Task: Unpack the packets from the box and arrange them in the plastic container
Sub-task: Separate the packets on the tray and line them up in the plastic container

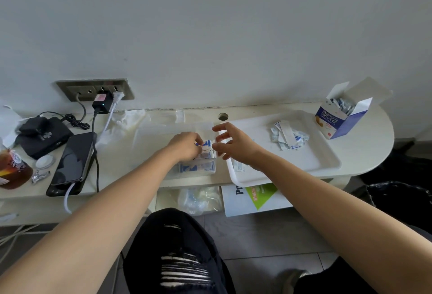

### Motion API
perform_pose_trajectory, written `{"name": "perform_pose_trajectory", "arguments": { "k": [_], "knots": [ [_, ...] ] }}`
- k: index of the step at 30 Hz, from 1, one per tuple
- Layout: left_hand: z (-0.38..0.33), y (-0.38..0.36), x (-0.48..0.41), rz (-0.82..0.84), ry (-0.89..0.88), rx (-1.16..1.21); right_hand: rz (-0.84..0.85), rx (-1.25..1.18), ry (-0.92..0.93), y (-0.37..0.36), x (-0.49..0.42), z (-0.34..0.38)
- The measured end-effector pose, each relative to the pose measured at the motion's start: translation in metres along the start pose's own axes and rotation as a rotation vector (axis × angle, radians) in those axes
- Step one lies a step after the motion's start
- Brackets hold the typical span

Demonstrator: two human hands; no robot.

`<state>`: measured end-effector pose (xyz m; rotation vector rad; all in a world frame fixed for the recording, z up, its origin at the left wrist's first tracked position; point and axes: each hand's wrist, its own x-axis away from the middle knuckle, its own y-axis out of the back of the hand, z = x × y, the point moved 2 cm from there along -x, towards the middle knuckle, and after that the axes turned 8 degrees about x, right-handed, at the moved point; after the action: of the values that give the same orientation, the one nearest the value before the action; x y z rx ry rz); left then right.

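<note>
A: Nearest entry?

B: Knees in black ripped trousers point(184, 258), seated at a cream round-ended table point(364, 153). Two bare forearms reach forward over its near edge.

A: Lower shelf?

B: One crumpled clear plastic bag point(198, 200). Just beside it is one white-and-green printed sheet point(257, 197), below the near corner of the tray.

A: The container?

B: One clear rectangular plastic container point(168, 133), mid-table, straight ahead of the person. A stack of blue-and-white paper packets point(196, 167) stands in its near right corner.

A: Hands?

B: Left hand point(187, 145): over the container, fingers curled, pinching a small bunch of packets point(207, 147) just above the stack. Right hand point(233, 144): just beside that bunch, fingers spread and relaxed, holding nothing, hovering over the tray's left rim.

A: Right of the container?

B: One white rectangular plastic tray point(315, 153), just beside the container. A loose heap of packets point(288, 138) lies in its far half. A single packet point(239, 167) lies at its near left, partly hidden by the right wrist.

A: The box?

B: One blue-and-white cardboard box point(336, 123), upright with its flaps open, at the far right of the table beyond the tray. More packets show inside.

A: Left side?

B: One black smartphone point(72, 162), one bottle of amber drink point(11, 169), one black pouch point(44, 137). Farthest, on the wall, is one metal socket panel point(95, 90) with a black charger point(101, 104) plugged in.
</note>
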<state>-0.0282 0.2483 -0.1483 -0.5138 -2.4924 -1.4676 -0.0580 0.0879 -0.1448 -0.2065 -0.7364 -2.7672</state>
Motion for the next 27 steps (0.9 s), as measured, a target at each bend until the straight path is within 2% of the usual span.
{"name": "perform_pose_trajectory", "arguments": {
  "k": [4,8,11,14,18,23,27],
  "knots": [
    [-0.01,0.016,0.007,-0.263,-0.07,0.138,-0.102,0.026,-0.021,0.022,0.001,-0.007],
    [-0.045,0.018,0.015,-0.394,-0.204,0.22,-0.122,0.346,-0.09,0.041,0.003,-0.031],
    [-0.072,0.004,0.018,-0.357,-0.289,0.208,-0.032,0.713,-0.157,0.037,0.006,-0.047],
    [-0.087,-0.012,0.017,-0.292,-0.362,0.138,-0.061,0.882,-0.246,0.031,0.009,-0.06],
    [-0.101,-0.032,0.007,-0.156,-0.428,0.014,-0.064,0.885,-0.261,0.033,0.01,-0.068],
    [-0.107,-0.06,-0.015,0.032,-0.324,-0.219,-0.089,0.795,-0.185,0.042,0.021,-0.071],
    [-0.102,-0.072,-0.03,0.107,-0.273,-0.329,-0.085,0.796,-0.177,0.053,0.032,-0.077]
  ]
}}
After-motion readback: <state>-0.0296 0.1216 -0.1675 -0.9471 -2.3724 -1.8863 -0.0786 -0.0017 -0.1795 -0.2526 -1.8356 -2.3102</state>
